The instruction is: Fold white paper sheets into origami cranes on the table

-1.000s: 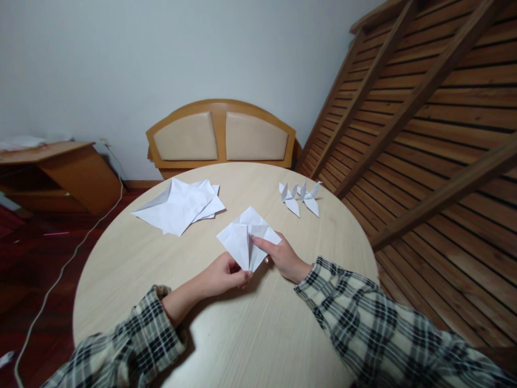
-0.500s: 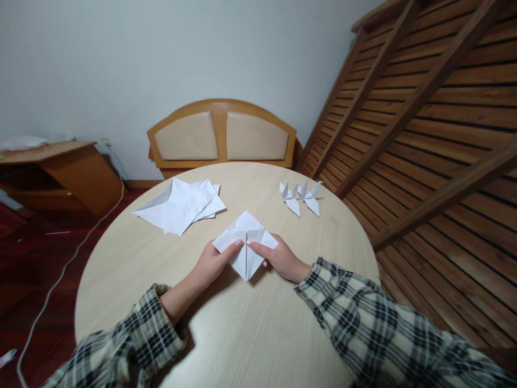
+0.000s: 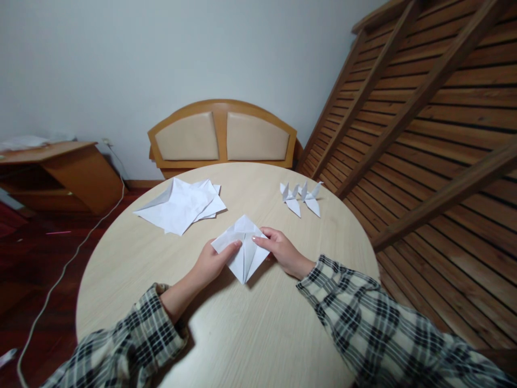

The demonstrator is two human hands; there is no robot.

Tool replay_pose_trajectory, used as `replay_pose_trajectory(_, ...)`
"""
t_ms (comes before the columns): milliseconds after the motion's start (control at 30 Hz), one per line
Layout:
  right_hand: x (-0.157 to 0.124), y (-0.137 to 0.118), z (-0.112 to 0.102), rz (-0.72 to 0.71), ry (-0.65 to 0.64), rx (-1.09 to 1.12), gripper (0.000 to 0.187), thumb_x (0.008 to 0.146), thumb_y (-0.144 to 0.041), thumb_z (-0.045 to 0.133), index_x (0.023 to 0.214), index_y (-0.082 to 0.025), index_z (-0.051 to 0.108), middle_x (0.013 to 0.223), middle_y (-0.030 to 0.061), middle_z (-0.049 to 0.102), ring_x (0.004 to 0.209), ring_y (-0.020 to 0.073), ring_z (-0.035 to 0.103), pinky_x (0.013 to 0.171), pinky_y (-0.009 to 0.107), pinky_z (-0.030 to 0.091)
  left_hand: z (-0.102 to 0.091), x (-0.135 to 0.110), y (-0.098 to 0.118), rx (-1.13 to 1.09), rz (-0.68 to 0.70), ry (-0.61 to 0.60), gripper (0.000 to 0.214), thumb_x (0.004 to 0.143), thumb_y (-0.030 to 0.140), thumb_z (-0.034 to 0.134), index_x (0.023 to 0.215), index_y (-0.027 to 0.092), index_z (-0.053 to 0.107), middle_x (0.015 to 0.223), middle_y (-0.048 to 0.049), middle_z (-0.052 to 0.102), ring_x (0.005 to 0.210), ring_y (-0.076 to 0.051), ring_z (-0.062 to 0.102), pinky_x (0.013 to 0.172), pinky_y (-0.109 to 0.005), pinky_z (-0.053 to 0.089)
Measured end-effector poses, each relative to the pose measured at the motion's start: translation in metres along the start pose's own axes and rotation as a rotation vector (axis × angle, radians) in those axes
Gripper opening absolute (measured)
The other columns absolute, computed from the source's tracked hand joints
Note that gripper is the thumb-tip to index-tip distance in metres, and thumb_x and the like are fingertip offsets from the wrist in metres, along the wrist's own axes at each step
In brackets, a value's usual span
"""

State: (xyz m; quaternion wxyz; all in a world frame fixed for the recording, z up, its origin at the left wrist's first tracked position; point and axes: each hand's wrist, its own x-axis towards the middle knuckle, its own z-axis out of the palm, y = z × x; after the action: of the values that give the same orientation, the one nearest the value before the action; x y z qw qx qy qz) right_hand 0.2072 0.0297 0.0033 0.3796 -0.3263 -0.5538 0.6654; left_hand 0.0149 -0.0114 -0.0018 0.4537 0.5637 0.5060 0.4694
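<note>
A partly folded white paper sheet [image 3: 243, 249] lies on the round pale wooden table [image 3: 250, 328], its point toward me. My left hand [image 3: 214, 261] rests on its left side, fingers stretched flat on the left flap. My right hand [image 3: 278, 249] presses on the right flap with fingers extended, the fingertip near the centre crease. Both sleeves are checked black and white.
A loose pile of white sheets [image 3: 181, 206] lies at the table's far left. Two folded paper cranes [image 3: 301, 198] stand at the far right. A padded wooden chair back [image 3: 222, 137] is behind the table, slatted wooden panels [image 3: 424, 134] to the right, a cable [image 3: 60, 272] on the floor.
My left hand left the paper's lower tip and moved onto the left flap, flattening it. My right hand folded the right flap inward toward the centre crease.
</note>
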Motion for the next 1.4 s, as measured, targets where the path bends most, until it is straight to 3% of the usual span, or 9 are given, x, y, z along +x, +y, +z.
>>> replay_pose_trajectory(167,0.002,0.001,-0.001,0.012,-0.005,0.036,0.031,0.072,-0.04,0.076,0.089,-0.015,0.068,0.08,0.0022,0.066,0.069,0.0131,0.058,0.065,0.027,0.043,-0.001,-0.001,0.0,0.045,-0.015,-0.029,0.033,0.08,0.045,0.065,0.072,0.013,0.065,0.066,-0.0044,0.061,0.059,-0.015,0.052,0.056,-0.027,0.041)
replay_pose_trajectory(367,0.002,0.0,-0.003,-0.015,0.057,-0.099,0.034,0.077,-0.046,0.069,0.093,-0.016,0.066,0.068,-0.0025,0.056,0.054,0.0095,0.045,0.047,0.023,0.031,-0.004,0.002,0.008,0.067,0.016,-0.001,0.032,0.08,0.044,0.066,0.079,0.012,0.067,0.072,-0.0057,0.065,0.064,-0.016,0.053,0.06,-0.028,0.042)
replay_pose_trajectory(533,0.003,-0.001,-0.006,-0.069,0.06,-0.22,0.034,0.08,-0.046,0.066,0.094,-0.015,0.067,0.069,-0.0019,0.054,0.056,0.0103,0.044,0.048,0.023,0.031,-0.015,0.01,0.014,0.091,0.099,0.086,0.028,0.076,0.042,0.068,0.08,0.015,0.066,0.074,-0.0038,0.062,0.066,-0.016,0.053,0.059,-0.027,0.04)
replay_pose_trajectory(767,0.002,-0.002,-0.006,-0.185,-0.055,-0.377,0.028,0.084,-0.043,0.064,0.08,-0.015,0.065,0.073,0.0002,0.055,0.066,0.0131,0.048,0.059,0.027,0.036,-0.017,0.011,0.009,0.163,0.052,-0.018,0.032,0.076,0.047,0.069,0.076,0.015,0.063,0.07,-0.0026,0.059,0.062,-0.015,0.05,0.053,-0.025,0.036)
replay_pose_trajectory(933,0.0,-0.003,-0.004,-0.21,-0.098,-0.444,0.029,0.086,-0.043,0.063,0.078,-0.015,0.063,0.073,0.0002,0.055,0.067,0.0135,0.049,0.062,0.027,0.037,-0.014,0.009,0.005,0.261,0.082,-0.025,0.033,0.078,0.047,0.067,0.074,0.015,0.063,0.067,-0.0009,0.056,0.06,-0.014,0.048,0.052,-0.025,0.033)
replay_pose_trajectory(1400,0.002,0.001,-0.005,-0.241,-0.048,-0.498,0.043,0.091,-0.053,0.051,0.065,-0.019,0.047,0.064,-0.0031,0.041,0.062,0.0127,0.04,0.059,0.027,0.032,-0.01,0.007,0.008,0.274,0.128,-0.023,0.034,0.083,0.047,0.06,0.074,0.015,0.063,0.065,-0.0002,0.053,0.06,-0.014,0.045,0.054,-0.026,0.032)
